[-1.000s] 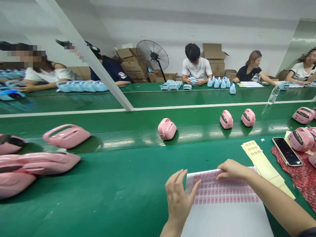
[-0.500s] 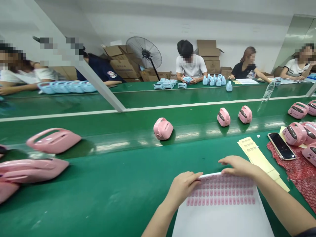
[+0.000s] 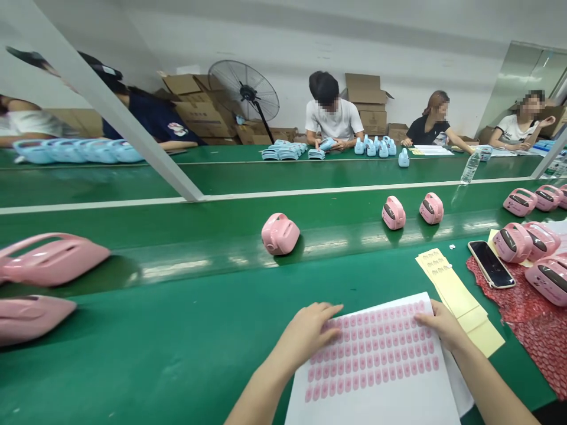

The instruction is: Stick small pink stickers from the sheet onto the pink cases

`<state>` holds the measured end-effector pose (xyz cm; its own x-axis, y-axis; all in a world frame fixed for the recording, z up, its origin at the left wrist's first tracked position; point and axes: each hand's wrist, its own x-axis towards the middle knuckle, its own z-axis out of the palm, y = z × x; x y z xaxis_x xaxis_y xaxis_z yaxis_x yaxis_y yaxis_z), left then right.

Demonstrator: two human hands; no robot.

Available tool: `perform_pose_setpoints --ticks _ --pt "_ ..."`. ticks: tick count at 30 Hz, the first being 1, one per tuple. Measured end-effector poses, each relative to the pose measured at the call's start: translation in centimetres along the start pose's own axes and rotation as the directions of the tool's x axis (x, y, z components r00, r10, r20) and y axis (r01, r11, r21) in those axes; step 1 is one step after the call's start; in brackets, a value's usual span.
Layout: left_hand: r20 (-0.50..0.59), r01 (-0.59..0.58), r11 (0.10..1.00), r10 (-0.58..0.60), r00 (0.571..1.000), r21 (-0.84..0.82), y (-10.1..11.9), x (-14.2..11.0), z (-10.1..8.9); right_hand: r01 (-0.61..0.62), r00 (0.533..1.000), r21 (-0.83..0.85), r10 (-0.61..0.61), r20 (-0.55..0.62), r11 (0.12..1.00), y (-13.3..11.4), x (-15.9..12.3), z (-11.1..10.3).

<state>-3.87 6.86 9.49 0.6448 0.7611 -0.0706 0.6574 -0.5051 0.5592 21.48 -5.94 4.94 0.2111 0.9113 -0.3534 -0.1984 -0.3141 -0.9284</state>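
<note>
A white sheet (image 3: 376, 389) with rows of small pink stickers lies on the green table in front of me. My left hand (image 3: 305, 333) rests flat on its upper left part, fingers stretched out over the stickers. My right hand (image 3: 440, 324) holds the sheet's right edge near the top corner, fingers curled on the paper. Just to the right of that hand lies a stack of yellow backing strips (image 3: 456, 295).
Pink devices stand on the conveyor belt (image 3: 280, 234) (image 3: 393, 213) (image 3: 431, 208), more at the left edge (image 3: 48, 260) and at the right on red wrap (image 3: 522, 242). A phone (image 3: 491, 264) lies near them. Other people sit at the far table with blue devices (image 3: 376, 147). A water bottle (image 3: 469, 167) stands there.
The sticker sheet has turned and slid up, more rows now showing. My right hand moved from the sheet's top edge to its right edge; my left hand lies flatter on the stickers.
</note>
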Motion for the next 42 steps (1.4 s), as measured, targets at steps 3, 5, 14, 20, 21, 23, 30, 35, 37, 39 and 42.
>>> perform_pose_setpoints --ticks 3,5,14,20,21,23,30,35,37,39,42 --pt "-0.127 -0.237 0.971 0.233 0.964 -0.017 1.7 0.7 2.1 -0.010 1.000 0.083 0.008 0.023 0.997 -0.1 0.0 1.1" --pt "-0.133 -0.337 0.939 0.326 0.936 -0.074 3.0 1.0 3.7 0.031 0.999 0.079 -0.032 0.016 0.996 -0.1 0.0 1.4" --pt "-0.082 -0.234 0.967 0.227 0.971 -0.103 5.3 1.1 5.5 0.112 0.984 -0.097 -0.124 -0.130 0.989 -1.0 -0.1 1.7" --pt "0.020 -0.162 0.981 0.165 0.986 -0.106 6.4 1.3 4.6 0.103 0.975 -0.165 -0.132 -0.179 0.981 -1.7 -0.5 2.4" --pt "0.042 -0.155 0.982 0.160 0.986 -0.109 6.5 1.5 4.4 0.101 0.974 -0.199 -0.138 -0.181 0.975 -1.8 -0.5 2.4" --pt "0.083 -0.144 0.983 0.154 0.985 -0.116 6.6 1.8 3.9 0.122 0.963 -0.317 -0.190 -0.193 0.940 -1.8 -0.6 2.2" --pt "0.219 -0.124 0.981 0.155 0.963 -0.149 7.1 2.9 2.1 0.292 0.903 -0.374 -0.383 -0.194 0.880 -2.2 0.6 0.7" --pt "0.251 -0.047 0.994 0.070 0.965 -0.096 6.0 2.9 1.2 0.180 0.969 -0.171 -0.205 -0.142 0.969 -1.9 1.6 0.1" --pt "0.263 -0.019 0.997 0.036 0.964 -0.068 5.3 2.8 0.9 0.195 0.958 -0.120 -0.215 -0.190 0.973 -1.6 1.8 0.0" --pt "0.294 -0.009 0.998 0.025 0.955 -0.054 4.9 2.7 0.7 0.187 0.961 -0.091 -0.202 -0.189 0.978 -1.3 2.0 0.0" --pt "0.339 -0.004 0.999 0.020 0.940 -0.047 4.7 2.8 0.5 0.172 0.970 -0.071 -0.182 -0.163 0.983 -1.0 2.3 0.1"
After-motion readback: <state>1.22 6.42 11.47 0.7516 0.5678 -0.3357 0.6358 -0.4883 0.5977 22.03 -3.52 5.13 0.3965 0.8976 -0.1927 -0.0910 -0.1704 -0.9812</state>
